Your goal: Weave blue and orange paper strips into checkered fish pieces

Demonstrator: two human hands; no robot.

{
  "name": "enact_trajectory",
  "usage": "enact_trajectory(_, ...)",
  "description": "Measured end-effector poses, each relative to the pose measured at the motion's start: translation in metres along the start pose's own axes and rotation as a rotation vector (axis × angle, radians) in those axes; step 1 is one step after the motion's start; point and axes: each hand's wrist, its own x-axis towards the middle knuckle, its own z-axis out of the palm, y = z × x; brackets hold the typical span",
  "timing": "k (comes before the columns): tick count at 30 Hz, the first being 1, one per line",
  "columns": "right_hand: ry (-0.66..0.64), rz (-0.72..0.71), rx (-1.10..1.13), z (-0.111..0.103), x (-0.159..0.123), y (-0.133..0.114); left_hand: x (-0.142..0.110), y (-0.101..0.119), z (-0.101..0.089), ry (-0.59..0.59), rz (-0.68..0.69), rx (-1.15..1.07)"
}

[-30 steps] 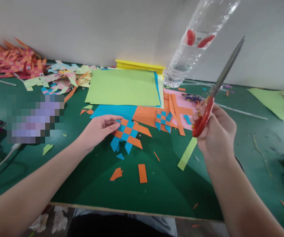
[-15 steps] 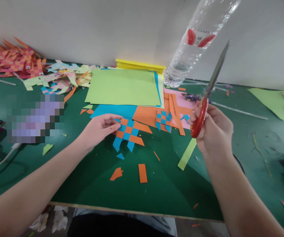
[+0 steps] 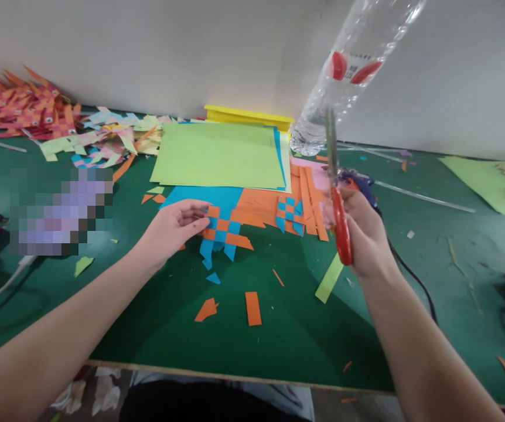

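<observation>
Between thumb and fingers, my left hand point(image 3: 177, 230) pinches a woven paper fish point(image 3: 221, 228) in orange and blue checks, with loose strip ends pointing right and down. My right hand point(image 3: 360, 225) is wrapped round a pair of red-handled scissors point(image 3: 343, 234), blades pointing up and pressed together, slightly blurred. Just right of the held fish, a smaller blue and orange woven fish point(image 3: 288, 212) lies on orange paper point(image 3: 252, 202). Below my hands are an orange rectangle point(image 3: 253, 308), an orange scrap point(image 3: 207, 309) and a small blue triangle point(image 3: 213, 278).
Stacked green paper point(image 3: 221, 155) lies at the back, near a leaning water bottle point(image 3: 344, 76). Red-orange woven pieces point(image 3: 28, 111) and pale paper strips point(image 3: 116, 132) pile up at back left. A blurred-out purple device point(image 3: 63, 211) is at left. A green strip point(image 3: 329, 278) lies below the scissors.
My right hand has moved left with the scissors, whose blades now point nearly straight up. The fish in my left hand has turned a little and shifted slightly left.
</observation>
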Motion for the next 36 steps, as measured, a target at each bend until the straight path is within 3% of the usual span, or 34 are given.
enact_trajectory(5,-0.266,0.05,-0.141,0.001,-0.006,-0.002,0.001,-0.001,0.0,0.168,0.029,-0.049)
enact_trajectory(10,-0.395,0.023,-0.307,0.002,-0.009,-0.01,0.004,-0.002,0.0,0.319,0.111,-0.209)
enact_trajectory(20,-0.447,0.013,-0.343,0.002,-0.011,-0.014,0.003,0.0,0.002,0.323,0.179,-0.27)
enact_trajectory(36,-0.47,0.024,-0.322,-0.002,-0.009,-0.015,0.003,-0.001,0.001,0.305,0.137,-0.229)
